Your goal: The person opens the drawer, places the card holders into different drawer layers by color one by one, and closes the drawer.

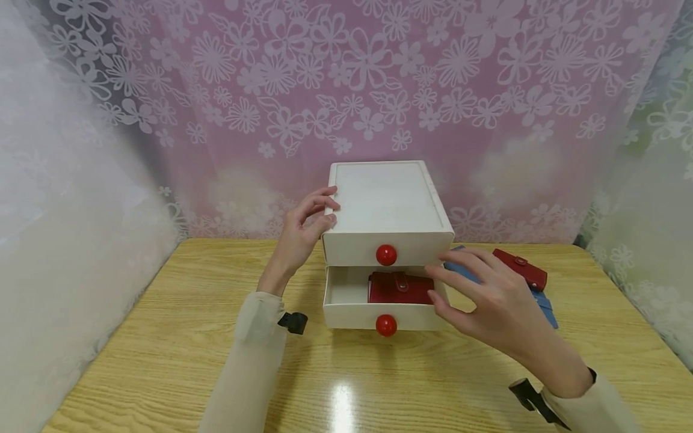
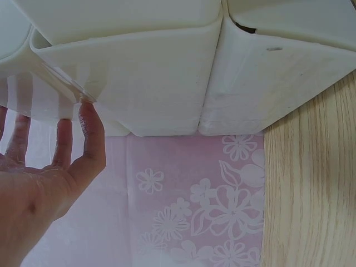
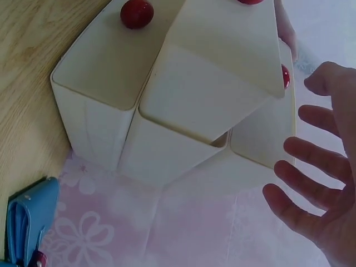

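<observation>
A white drawer cabinet with round red knobs stands on the table. One drawer is pulled out below the top one, and a dark red wallet with a snap strap lies inside it. My left hand rests on the cabinet's upper left edge, fingers spread; in the left wrist view its fingertips are at the white side wall. My right hand, fingers apart and holding nothing, is by the pulled-out drawer's right side. The right wrist view shows this hand beside the cabinet's wall.
Right of the cabinet, another dark red wallet lies over blue wallets, partly behind my right hand. A further drawer unit with a red knob sits lowest, on the wooden table. A pink floral curtain hangs behind.
</observation>
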Demonstrator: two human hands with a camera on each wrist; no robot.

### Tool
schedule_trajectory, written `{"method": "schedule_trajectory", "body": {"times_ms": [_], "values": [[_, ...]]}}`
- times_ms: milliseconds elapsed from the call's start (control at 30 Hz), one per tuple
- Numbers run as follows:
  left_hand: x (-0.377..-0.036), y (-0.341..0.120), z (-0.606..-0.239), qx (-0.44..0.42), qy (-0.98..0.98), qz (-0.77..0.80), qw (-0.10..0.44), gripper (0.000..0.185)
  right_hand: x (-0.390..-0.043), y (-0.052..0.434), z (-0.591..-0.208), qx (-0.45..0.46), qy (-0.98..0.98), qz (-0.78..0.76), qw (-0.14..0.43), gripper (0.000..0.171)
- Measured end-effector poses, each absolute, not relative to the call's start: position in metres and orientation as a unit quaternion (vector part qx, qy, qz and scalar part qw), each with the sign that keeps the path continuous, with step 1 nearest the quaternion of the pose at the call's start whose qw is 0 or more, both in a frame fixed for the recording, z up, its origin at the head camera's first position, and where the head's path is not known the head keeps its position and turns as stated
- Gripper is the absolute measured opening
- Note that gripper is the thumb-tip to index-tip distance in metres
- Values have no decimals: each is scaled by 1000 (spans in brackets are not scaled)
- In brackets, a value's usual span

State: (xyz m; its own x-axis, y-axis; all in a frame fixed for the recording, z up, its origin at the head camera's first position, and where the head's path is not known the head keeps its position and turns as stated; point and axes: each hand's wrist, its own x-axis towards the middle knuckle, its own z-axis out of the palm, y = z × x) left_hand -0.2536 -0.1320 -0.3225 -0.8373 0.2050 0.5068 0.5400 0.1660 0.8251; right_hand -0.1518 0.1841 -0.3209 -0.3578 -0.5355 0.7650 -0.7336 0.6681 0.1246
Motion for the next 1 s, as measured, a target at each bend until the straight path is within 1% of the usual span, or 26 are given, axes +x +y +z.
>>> {"method": "schedule_trajectory", "body": {"times_ms": [200, 367, 667, 1000], "values": [[-253, -132, -322, -250, -749, -598, 140, 23, -150, 191, -320, 396, -777, 129, 472, 45], [-253, -132, -322, -250, -749, -597, 142, 22, -152, 200, -323, 393, -766, 137, 489, 47], [-254, -132, -323, -254, -743, -603, 142, 23, -153, 220, -329, 368, -792, 120, 472, 58], [-256, -133, -324, -264, -738, -603, 147, 21, -155, 245, -343, 323, -842, 71, 426, 66]]}}
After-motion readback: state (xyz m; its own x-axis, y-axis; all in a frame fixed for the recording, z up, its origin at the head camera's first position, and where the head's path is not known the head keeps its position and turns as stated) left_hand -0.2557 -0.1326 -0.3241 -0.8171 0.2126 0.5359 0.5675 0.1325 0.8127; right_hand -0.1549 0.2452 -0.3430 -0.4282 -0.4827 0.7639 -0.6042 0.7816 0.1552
